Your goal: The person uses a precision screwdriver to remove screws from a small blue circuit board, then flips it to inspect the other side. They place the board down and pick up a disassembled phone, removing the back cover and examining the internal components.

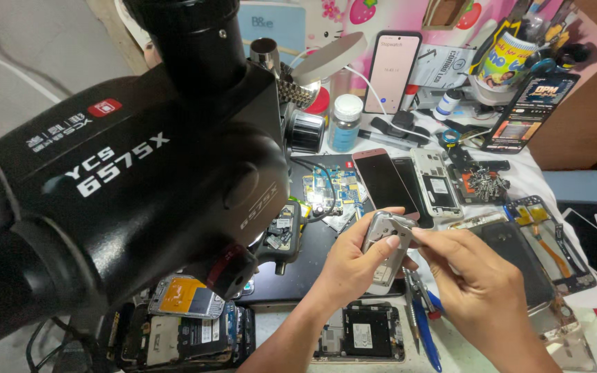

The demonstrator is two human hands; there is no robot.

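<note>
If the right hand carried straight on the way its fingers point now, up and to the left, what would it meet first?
The right hand already has its fingertips at the silver phone frame held in the left hand, so that comes first. Beyond it lies the blue circuit board, though depth is hard to judge.

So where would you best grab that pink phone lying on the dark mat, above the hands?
Probably by its two long edges, coming from above. The pink phone lies flat, screen up, so only its thin sides offer a hold. Another dark phone lies close against its right edge, so fingers fit more easily near the top end.
</note>
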